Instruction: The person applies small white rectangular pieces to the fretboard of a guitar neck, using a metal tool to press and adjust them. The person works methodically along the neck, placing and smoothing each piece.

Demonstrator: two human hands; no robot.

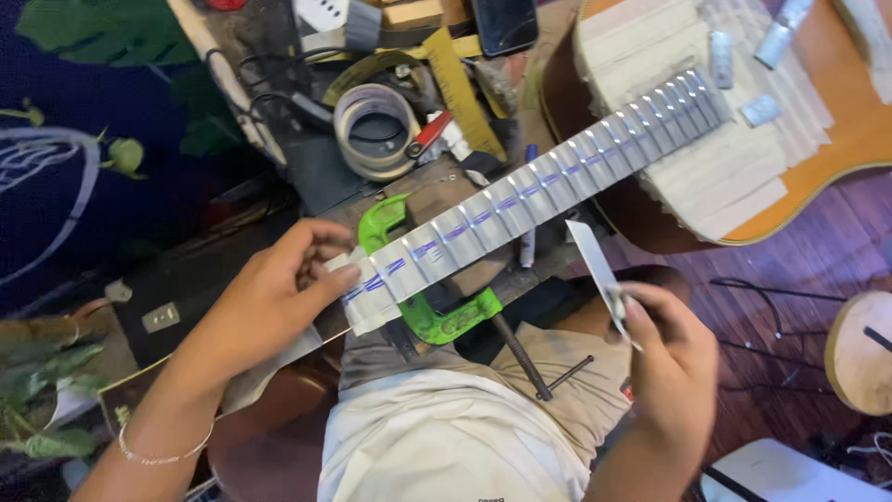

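A guitar lies across my lap and the workbench; its neck [520, 191] is covered in strips of pale masking tape with blue pen marks between the frets. My left hand [279, 293] rests its fingers on the taped end of the neck near the nut. A bright green clamp [437, 311] grips the neck just right of that hand. My right hand [664, 349] holds a thin flat metal strip [595, 265] upright, a little below and apart from the neck. The guitar body [836, 139] is orange-brown, its top partly covered in tape.
A roll of tape [374, 130], a yellow measuring tape [457, 88], a red-handled tool [429, 133], cables and a dark phone [505, 23] crowd the bench behind the neck. Small metal pieces [760, 110] lie on the guitar body. A round wooden stool [859, 353] stands at right.
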